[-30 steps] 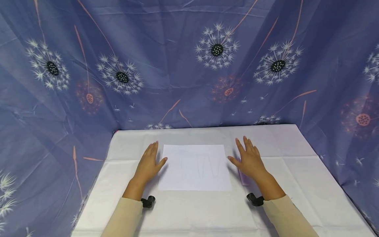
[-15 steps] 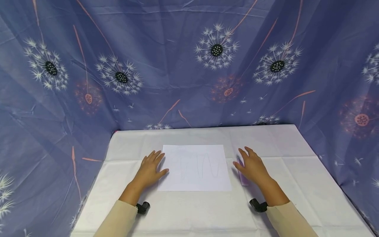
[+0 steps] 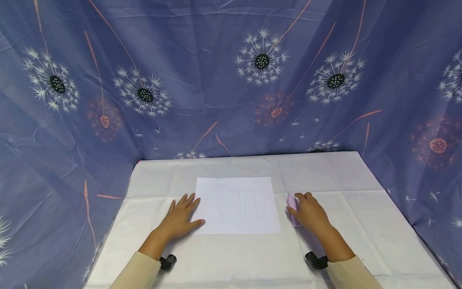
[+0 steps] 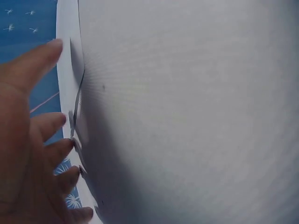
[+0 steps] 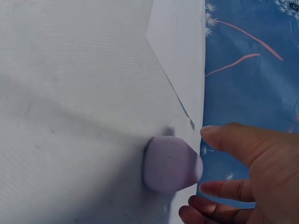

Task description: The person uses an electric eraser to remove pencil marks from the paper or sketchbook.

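Head view: slim lilac narrow-tipped object (image 3: 292, 202), faintly lined white paper (image 3: 234, 206), hands (image 3: 178, 220) (image 3: 312, 215) unclenched, fingers (image 3: 195, 203) apart.

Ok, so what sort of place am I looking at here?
Probably a staged tabletop workspace rather than an ordinary room: a white-covered table, dandelion-print fabric hung behind and beside it, and a sheet of paper laid out on top.

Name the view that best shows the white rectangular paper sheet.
The head view: the white rectangular paper sheet shows nearly whole, with faint lines. Left wrist shows only a narrow sliver; right wrist, a slanted corner.
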